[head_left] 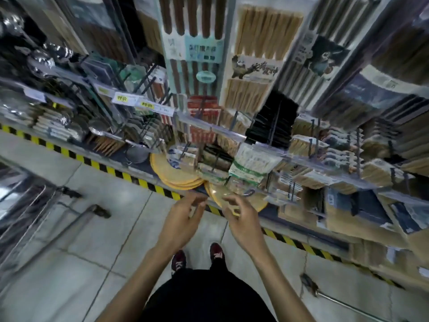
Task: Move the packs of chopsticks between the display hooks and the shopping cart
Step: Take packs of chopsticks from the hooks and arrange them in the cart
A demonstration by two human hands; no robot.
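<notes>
Head view shows the left hand (183,219) and right hand (242,220) reaching low toward the shelving, a little apart, fingers loosely spread and holding nothing I can make out through the blur. Just above them hangs a clear plastic pack of pale wooden chopsticks with a green band (251,166), among other packs on the black wire display hooks (275,124). The silver wire shopping cart (27,205) stands well off to the left. Such a pack looks light and stiff along its length, though its film is probably slick, so I'd pinch it near the top by the hanger hole and slide it straight off. Round yellow woven mats (176,176) sit just beside it.
</notes>
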